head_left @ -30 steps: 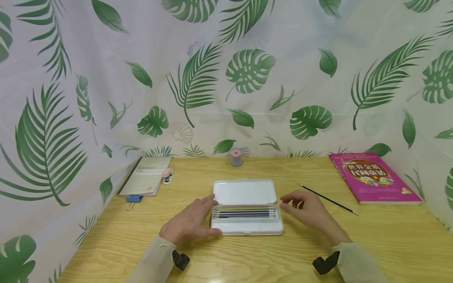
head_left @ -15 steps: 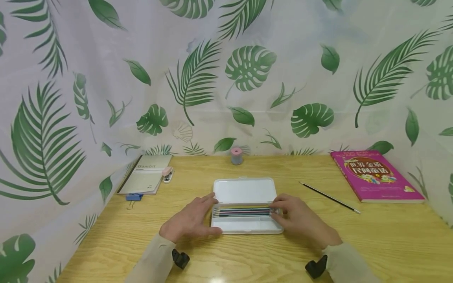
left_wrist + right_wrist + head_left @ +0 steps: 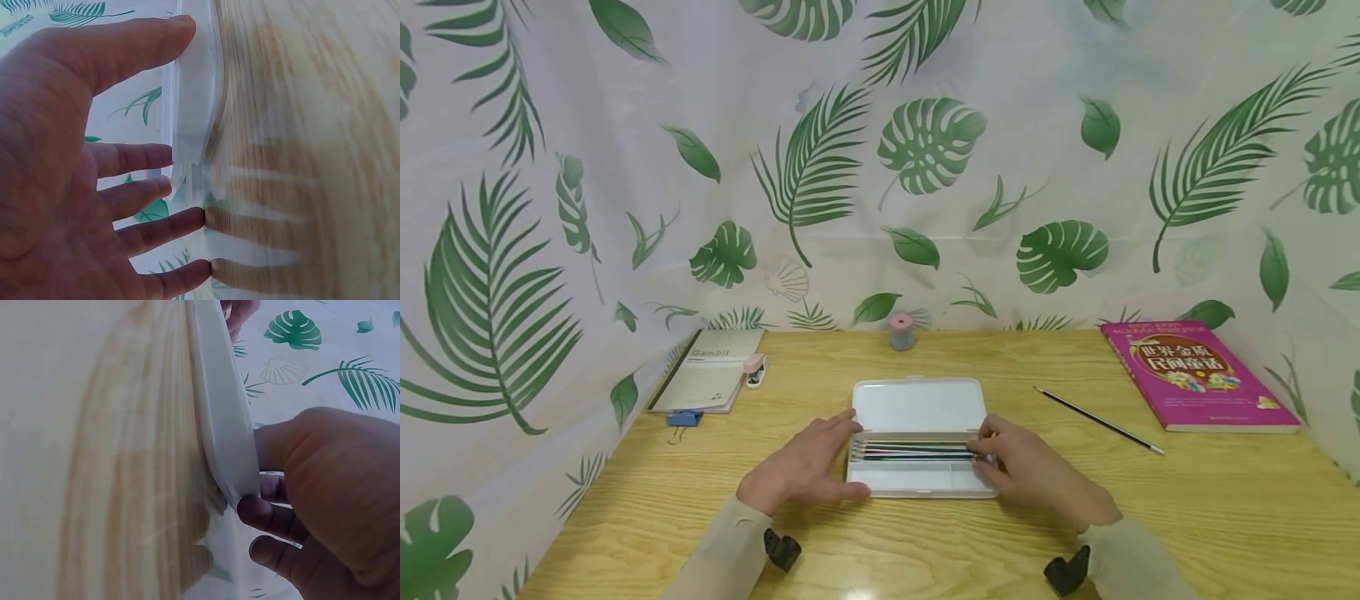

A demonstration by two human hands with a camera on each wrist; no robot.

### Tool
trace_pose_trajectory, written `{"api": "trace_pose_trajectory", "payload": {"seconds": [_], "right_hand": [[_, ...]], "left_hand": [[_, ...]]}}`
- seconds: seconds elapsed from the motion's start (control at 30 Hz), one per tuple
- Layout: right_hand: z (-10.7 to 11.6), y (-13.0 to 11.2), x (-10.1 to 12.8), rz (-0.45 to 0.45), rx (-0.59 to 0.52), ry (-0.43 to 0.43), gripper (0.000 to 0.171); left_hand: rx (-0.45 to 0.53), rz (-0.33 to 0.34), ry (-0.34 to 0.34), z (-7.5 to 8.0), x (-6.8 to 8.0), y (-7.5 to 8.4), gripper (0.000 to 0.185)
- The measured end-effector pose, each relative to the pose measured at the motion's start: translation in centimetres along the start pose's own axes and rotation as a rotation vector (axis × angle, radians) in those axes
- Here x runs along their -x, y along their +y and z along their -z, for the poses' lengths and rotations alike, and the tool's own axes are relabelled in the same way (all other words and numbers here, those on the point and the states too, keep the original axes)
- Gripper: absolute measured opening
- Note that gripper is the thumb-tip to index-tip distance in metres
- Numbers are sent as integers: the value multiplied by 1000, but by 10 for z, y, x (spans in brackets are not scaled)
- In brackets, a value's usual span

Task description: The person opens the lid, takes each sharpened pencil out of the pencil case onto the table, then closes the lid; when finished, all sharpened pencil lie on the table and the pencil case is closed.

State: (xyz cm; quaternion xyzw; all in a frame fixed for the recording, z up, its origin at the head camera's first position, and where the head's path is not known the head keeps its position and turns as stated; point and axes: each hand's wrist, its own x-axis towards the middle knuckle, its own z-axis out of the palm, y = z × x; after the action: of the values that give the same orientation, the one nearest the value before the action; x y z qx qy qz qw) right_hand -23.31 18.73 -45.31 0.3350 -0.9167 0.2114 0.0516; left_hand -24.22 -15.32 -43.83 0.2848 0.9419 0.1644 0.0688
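An open white plastic pencil case (image 3: pixel 917 481) lies on the table, its lid (image 3: pixel 919 403) folded back. Several pencils (image 3: pixel 910 451) lie in its rear compartment, points to the left. My left hand (image 3: pixel 805 468) rests at the case's left end, fingers extended; in the left wrist view its thumb (image 3: pixel 169 34) lies against the white case side. At the right end, my right hand (image 3: pixel 1033 467) reaches into the case and pinches a pencil at its right end; the fingertips hide just how. In the right wrist view, other fingers (image 3: pixel 269 515) touch the case's corner.
A black pencil (image 3: pixel 1097 419) lies alone right of the case, near a pink book (image 3: pixel 1198 375). At the back stands a small pink-topped container (image 3: pixel 901 332). On the left are a notebook (image 3: pixel 711 375), a small stapler (image 3: pixel 756 372) and a blue binder clip (image 3: pixel 685 418).
My right hand has moved left from beside the case onto the pencils' right ends, and its fingers have closed there. The pencils have shifted slightly. The left hand has stayed put.
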Motion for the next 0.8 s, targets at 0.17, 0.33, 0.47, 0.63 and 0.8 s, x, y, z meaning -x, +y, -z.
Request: {"api": "trace_pose_trajectory", "payload": {"seconds": [0.17, 0.33, 0.47, 0.63, 0.8], "right_hand": [[2, 2, 0, 8, -52, -2, 23], [3, 4, -1, -27, -109, -8, 20], [4, 4, 0, -53, -144, -6, 18], [5, 5, 0, -72, -164, -1, 16], [5, 9, 1, -98, -207, 22, 13]], "left_hand": [[7, 4, -1, 0, 1, 0, 86], [5, 5, 1, 0, 1, 0, 86], [7, 2, 2, 0, 2, 1, 86], [11, 0, 3, 1, 3, 2, 86], [18, 0, 4, 2, 3, 3, 85]]}}
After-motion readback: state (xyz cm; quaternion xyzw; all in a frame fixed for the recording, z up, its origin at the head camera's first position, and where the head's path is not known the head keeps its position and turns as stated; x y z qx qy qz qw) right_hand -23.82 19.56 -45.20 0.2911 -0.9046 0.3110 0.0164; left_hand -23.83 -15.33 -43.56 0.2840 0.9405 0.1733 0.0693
